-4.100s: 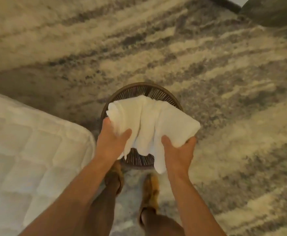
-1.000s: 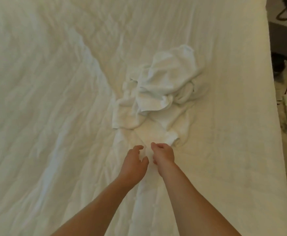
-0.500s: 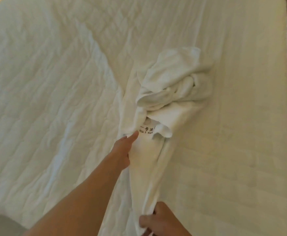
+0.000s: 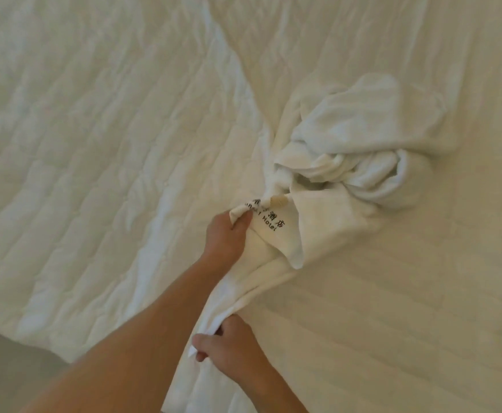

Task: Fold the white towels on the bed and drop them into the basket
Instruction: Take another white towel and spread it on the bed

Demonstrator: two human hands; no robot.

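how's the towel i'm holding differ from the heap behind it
The held towel is stretched long between the left hand and right hand; the towel heap lies bunched, no hand on it. The held towel shows black hotel lettering; the towel heap shows none. Both are white and lie on the bed.

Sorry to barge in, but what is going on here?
A person holds one white towel stretched out from a crumpled heap of towels on the bed. The left hand pinches it beside its printed hotel label, and the right hand grips its near end. It is not yet folded, and no basket is in view.
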